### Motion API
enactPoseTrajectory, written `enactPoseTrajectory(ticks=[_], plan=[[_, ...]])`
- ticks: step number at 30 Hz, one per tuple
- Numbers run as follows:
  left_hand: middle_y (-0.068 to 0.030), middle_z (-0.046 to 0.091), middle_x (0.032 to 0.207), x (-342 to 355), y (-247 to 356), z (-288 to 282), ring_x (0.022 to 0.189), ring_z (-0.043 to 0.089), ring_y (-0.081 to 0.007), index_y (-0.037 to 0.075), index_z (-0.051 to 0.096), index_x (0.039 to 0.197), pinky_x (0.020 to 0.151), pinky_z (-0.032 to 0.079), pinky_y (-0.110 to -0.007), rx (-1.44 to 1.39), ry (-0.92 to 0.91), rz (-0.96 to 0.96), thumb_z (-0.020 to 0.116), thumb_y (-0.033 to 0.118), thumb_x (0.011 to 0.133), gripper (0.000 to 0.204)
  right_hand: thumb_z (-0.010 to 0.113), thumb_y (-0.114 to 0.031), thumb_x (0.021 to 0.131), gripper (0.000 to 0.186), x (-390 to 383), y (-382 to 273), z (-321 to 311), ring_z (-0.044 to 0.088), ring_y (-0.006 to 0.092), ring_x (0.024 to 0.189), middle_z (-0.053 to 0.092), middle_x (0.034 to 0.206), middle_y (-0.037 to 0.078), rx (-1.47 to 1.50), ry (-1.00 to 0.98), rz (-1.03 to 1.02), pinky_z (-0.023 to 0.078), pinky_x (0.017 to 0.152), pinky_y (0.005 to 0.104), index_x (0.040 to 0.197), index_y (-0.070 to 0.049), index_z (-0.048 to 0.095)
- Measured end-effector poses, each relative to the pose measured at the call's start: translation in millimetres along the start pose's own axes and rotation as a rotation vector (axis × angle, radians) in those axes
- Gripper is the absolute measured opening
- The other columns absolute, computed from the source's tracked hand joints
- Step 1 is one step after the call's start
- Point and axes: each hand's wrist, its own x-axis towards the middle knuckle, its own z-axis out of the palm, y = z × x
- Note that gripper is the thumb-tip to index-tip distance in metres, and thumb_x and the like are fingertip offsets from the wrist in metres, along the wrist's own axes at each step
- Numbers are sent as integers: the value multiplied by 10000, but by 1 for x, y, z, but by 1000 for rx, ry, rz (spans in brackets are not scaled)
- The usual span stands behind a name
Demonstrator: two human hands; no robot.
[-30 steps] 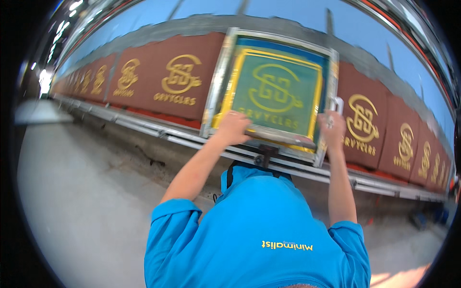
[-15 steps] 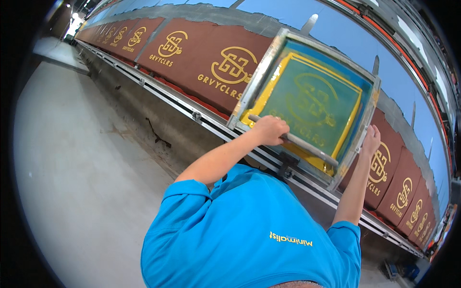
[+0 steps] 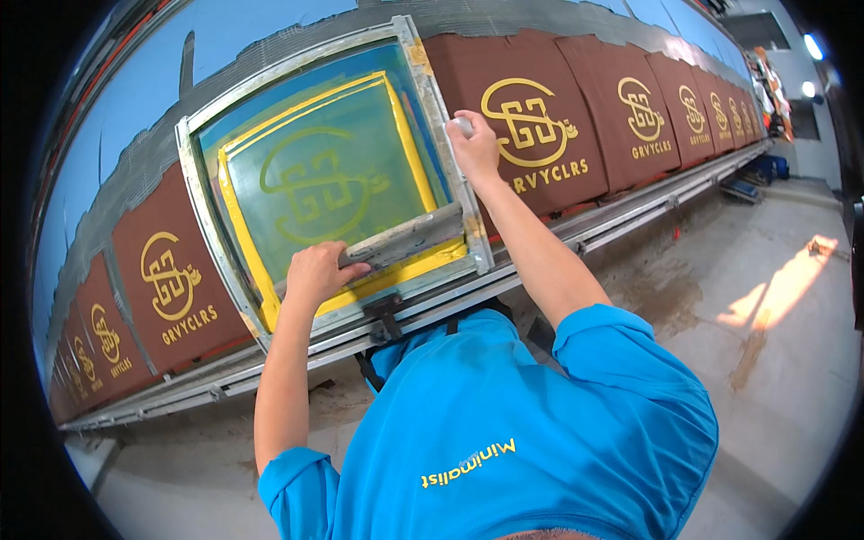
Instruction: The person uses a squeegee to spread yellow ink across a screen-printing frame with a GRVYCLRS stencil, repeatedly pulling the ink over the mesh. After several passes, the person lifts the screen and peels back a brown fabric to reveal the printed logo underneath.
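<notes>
A screen-printing frame (image 3: 200, 202) with a greenish-blue mesh (image 3: 247, 193) and a line design lies over the long printing table. Yellow ink (image 3: 412, 144) borders the mesh and is thickest along the near side. My left hand (image 3: 315, 272) is closed around a long grey squeegee (image 3: 405, 238), which lies across the near part of the screen. At the frame's right side, my right hand (image 3: 475, 153) is closed on the edge, with a pale knob-like piece showing by its fingers. The fabric directly beneath the screen is mostly hidden.
Brown fabric panels (image 3: 589, 108) with yellow prints line the table on both sides of the screen. A metal rail (image 3: 621, 216) runs along the near edge, with a black clamp (image 3: 385, 319) before the frame. Dark blue objects (image 3: 765, 171) sit near the far right end.
My view has swung round to the right, so the screen appears further left and tilted the other way. Both hands keep their holds, the left on the squeegee, the right at the frame's edge.
</notes>
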Motion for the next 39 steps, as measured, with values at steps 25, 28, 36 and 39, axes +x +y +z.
enactPoseTrajectory(ticks=[25, 28, 36, 39], plan=[[-79, 731, 1005, 167, -1, -115, 1019, 709, -317, 151, 718, 1118, 814, 573, -475, 297, 428, 189, 732, 452, 910, 366, 757, -339, 924, 451, -11, 51, -118, 713, 218, 960, 733, 1113, 96, -220, -66, 76, 543, 865, 355, 1309, -129, 651], [-87, 736, 995, 166, -9, -118, 978, 703, -334, 128, 716, 1068, 793, 563, -477, 225, 424, 192, 755, 432, 887, 357, 757, -344, 929, 461, -18, 47, -128, 703, 219, 975, 729, 1122, 100, -212, -56, 71, 539, 876, 352, 1316, -118, 650], [-139, 735, 817, 130, -43, -143, 858, 712, -365, 98, 773, 924, 777, 569, -473, 283, 98, -69, 741, 549, 858, 456, 841, -521, 808, 677, 43, -70, -109, 665, 347, 1119, 732, 1139, 145, -481, -28, -864, 505, 999, 460, 1245, -27, 690], [-132, 755, 845, 126, -34, -144, 867, 727, -361, 113, 794, 930, 782, 590, -471, 292, 93, -81, 726, 585, 862, 482, 835, -506, 798, 559, 82, -106, -76, 679, 340, 1095, 735, 1120, 136, -664, -547, -795, 534, 944, 469, 1121, -59, 747]])
